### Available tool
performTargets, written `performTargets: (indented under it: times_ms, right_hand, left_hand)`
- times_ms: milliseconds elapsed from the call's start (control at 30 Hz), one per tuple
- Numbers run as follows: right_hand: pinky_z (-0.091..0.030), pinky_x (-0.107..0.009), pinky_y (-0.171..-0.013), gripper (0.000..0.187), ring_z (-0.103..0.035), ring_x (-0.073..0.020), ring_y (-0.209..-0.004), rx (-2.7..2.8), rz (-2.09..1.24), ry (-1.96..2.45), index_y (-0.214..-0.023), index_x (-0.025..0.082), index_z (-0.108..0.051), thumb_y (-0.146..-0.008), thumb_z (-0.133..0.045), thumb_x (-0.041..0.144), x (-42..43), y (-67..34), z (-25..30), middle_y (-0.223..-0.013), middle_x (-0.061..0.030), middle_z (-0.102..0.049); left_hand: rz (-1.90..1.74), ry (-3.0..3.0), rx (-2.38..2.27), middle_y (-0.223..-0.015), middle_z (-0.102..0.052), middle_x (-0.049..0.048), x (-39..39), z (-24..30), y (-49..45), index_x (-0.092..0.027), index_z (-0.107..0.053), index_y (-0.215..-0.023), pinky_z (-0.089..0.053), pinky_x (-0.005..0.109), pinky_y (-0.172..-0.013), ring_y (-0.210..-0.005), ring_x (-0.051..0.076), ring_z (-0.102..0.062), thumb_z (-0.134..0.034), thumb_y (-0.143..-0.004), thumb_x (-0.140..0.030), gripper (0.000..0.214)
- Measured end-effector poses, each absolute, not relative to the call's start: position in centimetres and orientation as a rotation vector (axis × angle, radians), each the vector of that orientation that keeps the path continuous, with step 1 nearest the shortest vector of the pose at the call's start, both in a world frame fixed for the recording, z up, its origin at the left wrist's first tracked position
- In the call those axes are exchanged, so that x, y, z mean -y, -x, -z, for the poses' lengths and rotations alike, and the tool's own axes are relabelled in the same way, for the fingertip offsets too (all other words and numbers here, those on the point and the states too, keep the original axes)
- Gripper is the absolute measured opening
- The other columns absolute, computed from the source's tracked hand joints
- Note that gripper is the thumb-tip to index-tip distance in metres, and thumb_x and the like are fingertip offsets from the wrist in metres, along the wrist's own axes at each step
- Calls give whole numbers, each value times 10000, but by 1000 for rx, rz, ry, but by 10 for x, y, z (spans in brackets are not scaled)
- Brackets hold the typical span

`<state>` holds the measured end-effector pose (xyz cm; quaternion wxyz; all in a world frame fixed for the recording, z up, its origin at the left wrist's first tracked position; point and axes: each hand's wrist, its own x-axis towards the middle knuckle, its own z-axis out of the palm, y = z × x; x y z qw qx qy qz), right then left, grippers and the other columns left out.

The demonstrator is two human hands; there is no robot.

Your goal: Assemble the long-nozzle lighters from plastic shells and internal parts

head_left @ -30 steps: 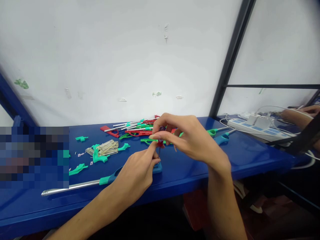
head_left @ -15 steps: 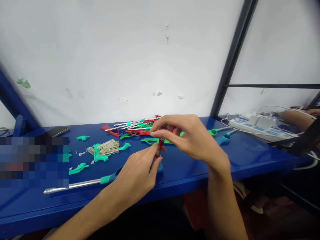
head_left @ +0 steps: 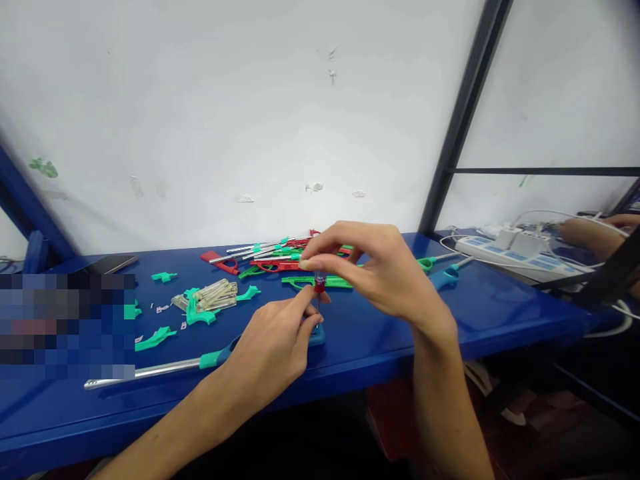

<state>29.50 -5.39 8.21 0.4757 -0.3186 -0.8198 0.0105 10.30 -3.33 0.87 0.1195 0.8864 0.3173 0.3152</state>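
Two bare hands are meeting over a screwdriver (head_left: 320, 287) with a red and clear handle, which is standing nearly upright, its shaft pointing down at the butt end of a long lighter (head_left: 165, 369). That lighter is lying on the blue table (head_left: 370, 347), its long axis running left and slightly toward the front, the silver tube pointing left and the blue handle passing beneath the left hand (head_left: 273, 340). The right hand (head_left: 383, 273) is arching from above and pinching the screwdriver's top between thumb and fingers. Left fingertips are gathering around the shaft; whether they are gripping it or merely steadying beside it, I cannot tell.

The front edge (head_left: 360, 373) is running just below the lighter, while room is opening out rightward over blue surface toward a black post (head_left: 463, 127).

Behind the hands, red frames (head_left: 275, 267) and green frames (head_left: 325, 282) are crowding toward the wall (head_left: 225, 100), hemming the far side. Turquoise pieces (head_left: 203, 317) and pale clear parts (head_left: 215, 293) are sitting behind the tube. Farther right, a turquoise-blue lighter (head_left: 445, 277) is lying near a white power strip (head_left: 520, 257).
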Motion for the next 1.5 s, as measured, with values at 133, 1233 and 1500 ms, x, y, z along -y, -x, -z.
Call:
performTargets:
  times_ms: [133, 1233, 1500]
  right_hand:
    - [-448, -265, -631, 296, -601, -113, -665, 1927, 123, 842, -786, 190, -729, -930, -808, 437, 50, -288, -81, -758, 7, -724]
    - [-488, -268, -717, 108, -669, -125, -794, 2069, 39, 735, -972, 219, -793, -976, -770, 325, 59, -284, -81, -918, 12, -766]
    - [-549, -273, -793, 195, -731, -142, -928, 2110, -308, 516, -1067, 220, -819, -997, -682, 101, 52, -303, -81, -1044, 1, -822]
  left_hand:
    - [-928, -2580, -941, -986, -787, 25, 36, -9, -104, -225, -596, -1076, -526, 346, -805, -899, 243, -760, -501, -1017, -148, 135]
    - [-1002, -2641, -953, -1005, -796, 56, 37, -6, -105, -198, -717, -1004, -538, 419, -844, -935, 289, -755, -483, -1005, -180, 234]
    - [-954, -2678, -971, -979, -796, 39, 39, -9, -105, -211, -717, -969, -539, 401, -795, -897, 276, -759, -465, -1012, -182, 257]
